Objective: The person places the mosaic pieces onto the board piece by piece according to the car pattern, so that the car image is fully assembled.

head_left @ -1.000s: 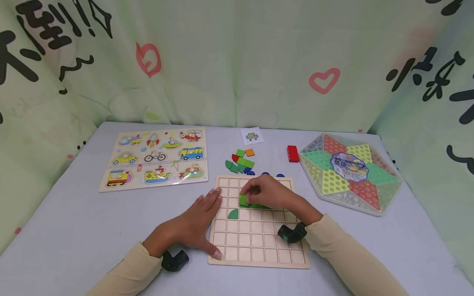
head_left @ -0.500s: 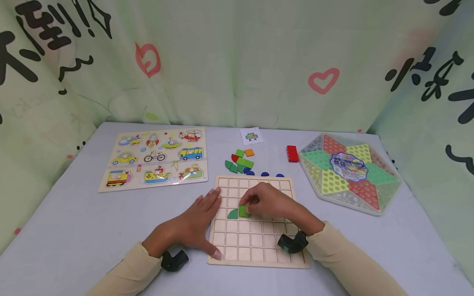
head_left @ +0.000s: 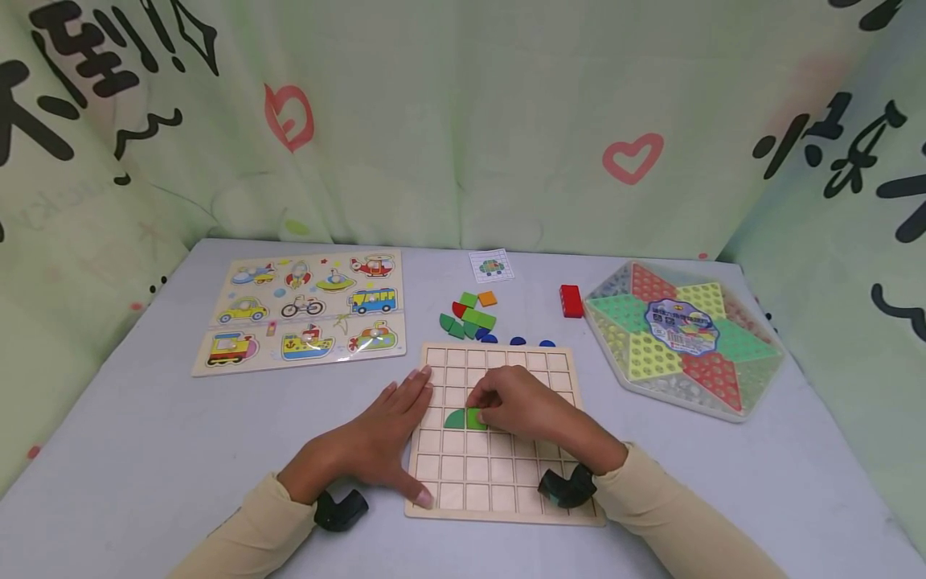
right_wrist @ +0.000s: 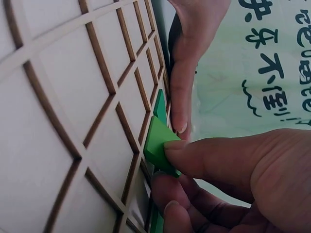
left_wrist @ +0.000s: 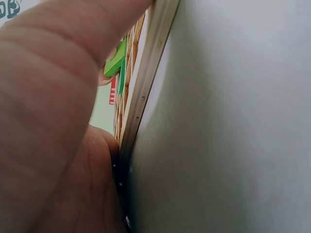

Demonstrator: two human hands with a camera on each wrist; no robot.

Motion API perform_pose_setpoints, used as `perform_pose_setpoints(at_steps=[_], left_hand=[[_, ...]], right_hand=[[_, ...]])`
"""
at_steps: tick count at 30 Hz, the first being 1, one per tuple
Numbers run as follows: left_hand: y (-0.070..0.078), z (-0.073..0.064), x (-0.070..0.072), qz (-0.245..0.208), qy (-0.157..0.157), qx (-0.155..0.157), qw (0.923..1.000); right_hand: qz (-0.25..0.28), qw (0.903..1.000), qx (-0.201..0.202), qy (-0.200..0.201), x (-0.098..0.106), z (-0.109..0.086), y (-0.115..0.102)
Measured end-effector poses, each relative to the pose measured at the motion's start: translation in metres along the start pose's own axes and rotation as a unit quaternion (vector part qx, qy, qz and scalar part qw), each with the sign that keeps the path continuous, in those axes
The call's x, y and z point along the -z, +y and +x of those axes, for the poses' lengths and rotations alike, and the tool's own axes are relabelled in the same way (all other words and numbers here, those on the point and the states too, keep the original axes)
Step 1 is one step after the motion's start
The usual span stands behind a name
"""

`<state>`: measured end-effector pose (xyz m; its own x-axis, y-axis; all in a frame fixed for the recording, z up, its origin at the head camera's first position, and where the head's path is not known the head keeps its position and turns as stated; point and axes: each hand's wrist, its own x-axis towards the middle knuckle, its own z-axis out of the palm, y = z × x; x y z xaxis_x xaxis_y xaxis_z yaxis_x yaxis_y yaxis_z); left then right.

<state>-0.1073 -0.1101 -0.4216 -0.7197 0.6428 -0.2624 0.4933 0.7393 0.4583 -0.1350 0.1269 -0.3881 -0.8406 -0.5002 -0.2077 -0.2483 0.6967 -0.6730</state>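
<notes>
My right hand (head_left: 524,406) pinches a light green square tile (head_left: 474,418) between thumb and fingers, over a cell of the wooden grid board (head_left: 477,466). The right wrist view shows that green tile (right_wrist: 159,145) tilted, one edge at the grid's ridges. A dark green quarter-circle tile (head_left: 455,419) lies in the cell to its left. Below the fingers, a sliver of another green piece (right_wrist: 156,221) shows; the hand hides most of it. My left hand (head_left: 376,438) rests with spread, straight fingers along the board's left edge, thumb on its lower left corner.
Behind the board lie loose green, red, orange and blue tiles (head_left: 479,318). A small pattern card (head_left: 492,264) is farther back. A red block (head_left: 571,301) and a star-patterned game box (head_left: 683,338) stand right; a vehicle picture puzzle (head_left: 304,310) lies left.
My right hand has moved slightly toward me with the green square tile, down to the row of the quarter-circle. The left hand has stayed in place.
</notes>
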Motion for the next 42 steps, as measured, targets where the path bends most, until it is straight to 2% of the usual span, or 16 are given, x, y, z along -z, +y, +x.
perform_pose_setpoints(at_steps=[13, 22, 34, 42], left_hand=[[0.001, 0.0, 0.002, 0.005, -0.001, 0.009, 1.0], [0.0, 0.0, 0.001, 0.002, 0.0, 0.004, 1.0], [-0.001, 0.001, -0.002, 0.004, 0.001, 0.002, 1.0], [-0.001, 0.0, -0.001, 0.004, 0.004, -0.003, 1.0]], right_hand=[[-0.039, 0.999, 0.011, 0.017, -0.001, -0.001, 0.002], [-0.029, 0.9995, 0.01, 0.009, 0.004, 0.001, 0.004], [-0.009, 0.9979, -0.002, 0.063, 0.021, 0.017, 0.019], [0.029, 0.9913, -0.05, 0.118, 0.029, 0.033, 0.033]])
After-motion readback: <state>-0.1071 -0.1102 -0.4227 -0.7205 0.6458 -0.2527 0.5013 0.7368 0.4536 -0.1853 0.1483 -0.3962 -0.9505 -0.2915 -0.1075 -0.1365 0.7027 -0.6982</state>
